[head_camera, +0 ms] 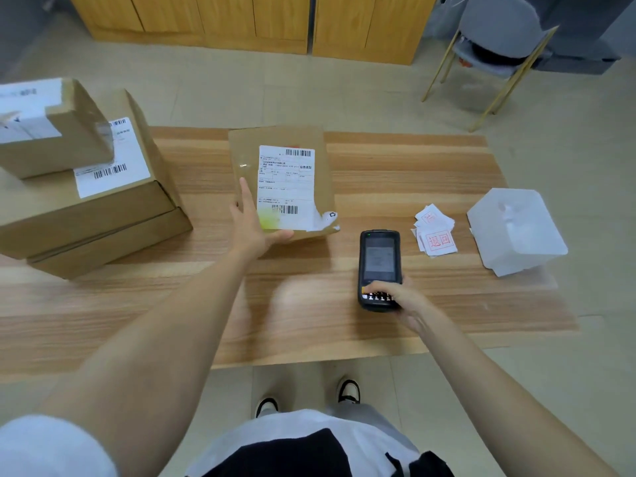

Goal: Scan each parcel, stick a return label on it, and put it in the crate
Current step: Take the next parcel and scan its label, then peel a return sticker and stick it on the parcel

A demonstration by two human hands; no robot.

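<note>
A flat brown cardboard parcel (323,160) with a white shipping label lies in the middle of the wooden table (395,332). My left hand (253,228) grips its near left corner, thumb under the edge and fingers on top. My right hand (401,301) holds a black handheld scanner (379,259) just right of the parcel, its screen facing up and its top end pointing away from me. A small heap of white return labels (435,232) with red print lies to the scanner's right.
A stack of several cardboard parcels (79,187) stands at the table's left end. A translucent white plastic container (516,232) sits on the right end. Wooden cabinets (254,22) and a grey chair (499,49) stand beyond the table.
</note>
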